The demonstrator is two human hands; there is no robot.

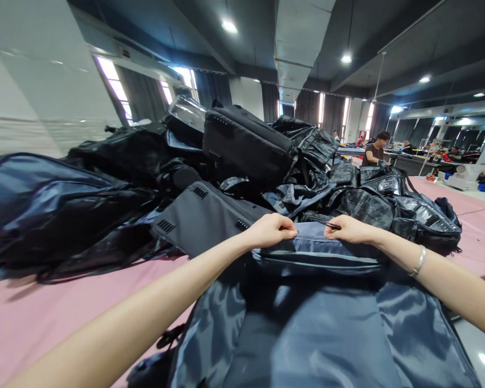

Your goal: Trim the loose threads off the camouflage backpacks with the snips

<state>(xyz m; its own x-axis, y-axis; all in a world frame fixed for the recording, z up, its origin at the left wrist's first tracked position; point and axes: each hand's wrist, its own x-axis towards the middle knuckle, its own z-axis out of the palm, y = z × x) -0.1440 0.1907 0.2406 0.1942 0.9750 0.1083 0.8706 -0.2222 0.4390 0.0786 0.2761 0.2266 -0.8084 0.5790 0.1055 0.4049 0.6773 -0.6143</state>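
An open backpack (pixel 323 334) with shiny grey-blue lining lies in front of me, its inside facing up. My left hand (pixel 271 230) is closed, thumb and fingers pinching the far edge of the bag's lining. Opposite it, my right hand (pixel 350 229) is closed at the same edge, a short gap away. A thin black piece shows between the right fingers; its kind is unclear. Between the hands stretches a strip of grey lining (pixel 310 230), with a seam running below it. A bracelet (pixel 418 261) circles my right wrist.
A big heap of black and dark camouflage backpacks (pixel 246 143) rises beyond my hands. More bags (pixel 56 210) spread to the left on the pink table surface (pixel 153 296). Behind the heap on the right, a co-worker (pixel 375 151) is at another table. A white machine (pixel 466 175) stands far right.
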